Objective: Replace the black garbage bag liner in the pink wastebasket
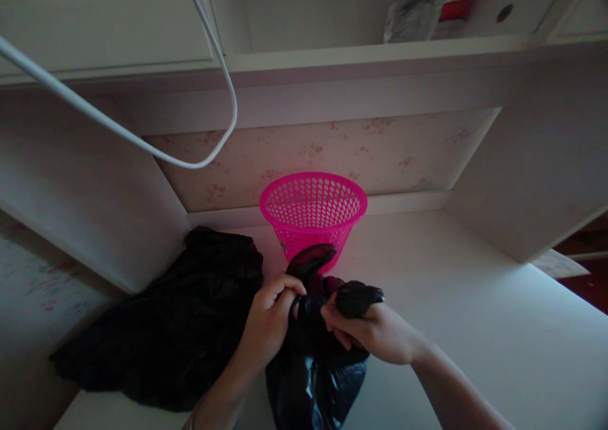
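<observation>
A shiny black plastic bag (316, 385) hangs bunched between my two hands, low in the middle of the view. My left hand (275, 313) pinches the gathered neck of the bag on its left side, with a loop of black plastic rising above the fingers. On the other side, my right hand (368, 328) is closed round another twisted end that sticks out over the thumb. Just behind the bag stands a bright pink perforated basket (280, 224), upright; the black plastic hides part of its lower front. What fills the bag cannot be seen.
A heap of black plastic (166, 322) lies on the white desktop (451, 303) at the left. A white cable (142, 142) loops down from above. The overhead shelf (332, 56) holds a clear packet (413, 18) and a red-and-white package (458, 6). Side panels flank the desk.
</observation>
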`<state>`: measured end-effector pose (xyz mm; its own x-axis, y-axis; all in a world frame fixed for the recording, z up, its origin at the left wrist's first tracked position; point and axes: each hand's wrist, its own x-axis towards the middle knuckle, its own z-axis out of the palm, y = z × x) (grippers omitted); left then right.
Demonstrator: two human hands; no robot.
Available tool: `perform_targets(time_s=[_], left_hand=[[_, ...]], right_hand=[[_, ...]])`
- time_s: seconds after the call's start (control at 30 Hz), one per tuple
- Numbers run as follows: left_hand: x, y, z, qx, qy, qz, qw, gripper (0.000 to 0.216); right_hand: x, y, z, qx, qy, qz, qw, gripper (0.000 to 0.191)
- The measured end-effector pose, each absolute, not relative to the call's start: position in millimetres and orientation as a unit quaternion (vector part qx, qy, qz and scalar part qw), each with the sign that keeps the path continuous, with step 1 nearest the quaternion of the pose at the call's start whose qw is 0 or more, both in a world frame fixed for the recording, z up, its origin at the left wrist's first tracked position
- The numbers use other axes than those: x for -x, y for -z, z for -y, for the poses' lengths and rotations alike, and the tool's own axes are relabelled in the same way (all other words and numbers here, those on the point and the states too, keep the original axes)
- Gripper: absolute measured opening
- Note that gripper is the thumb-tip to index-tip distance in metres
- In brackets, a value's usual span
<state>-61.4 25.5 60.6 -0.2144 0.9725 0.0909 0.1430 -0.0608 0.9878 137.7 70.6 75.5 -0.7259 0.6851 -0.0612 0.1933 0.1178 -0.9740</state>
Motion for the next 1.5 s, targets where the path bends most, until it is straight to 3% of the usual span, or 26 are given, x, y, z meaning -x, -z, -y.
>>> perform_targets(time_s=[0.23, 0.33, 0.5, 0.6, 0.73, 0.83, 1.0, 1.27, 1.5], left_hand=[[58, -72, -12, -0.68, -0.349, -0.489, 0.42, 0.051], [56, -70, -11, -0.682, -0.34, -0.503, 0.408, 0.042], [51, -74, -11, -0.683, -0.366, -0.45, 0.443, 0.018], [48, -77, -10, -0.696, -0.369, -0.43, 0.441, 0.013], [50, -74, -10, -0.683, -0.392, -0.438, 0.434, 0.017], [52, -70, -11, -0.663, -0.393, -0.458, 0.443, 0.018], [53, -68, -9, -0.657, -0.391, -0.462, 0.45, 0.016], [54, -72, -8, -0.685, -0.345, -0.464, 0.443, 0.016], [54, -78, -5, -0.65, -0.334, -0.443, 0.519, 0.018]], right_hand=[[-131, -82, -70, 0.363, -0.451, 0.798, 0.168, 0.011], [-130, -85, -69, 0.363, -0.406, 0.824, 0.159, 0.007], [-137, -80, -69, 0.267, -0.36, 0.863, 0.231, 0.023], [-143, -75, -72, 0.217, -0.379, 0.871, 0.224, 0.028], [-152, -71, -81, 0.151, -0.51, 0.825, 0.193, 0.078], [-160, -66, -86, 0.148, -0.637, 0.725, 0.215, 0.092], [-156, -57, -88, 0.205, -0.671, 0.645, 0.303, 0.046], [-143, -66, -80, 0.276, -0.599, 0.662, 0.358, 0.048], [-139, -71, -78, 0.306, -0.579, 0.648, 0.389, 0.053]])
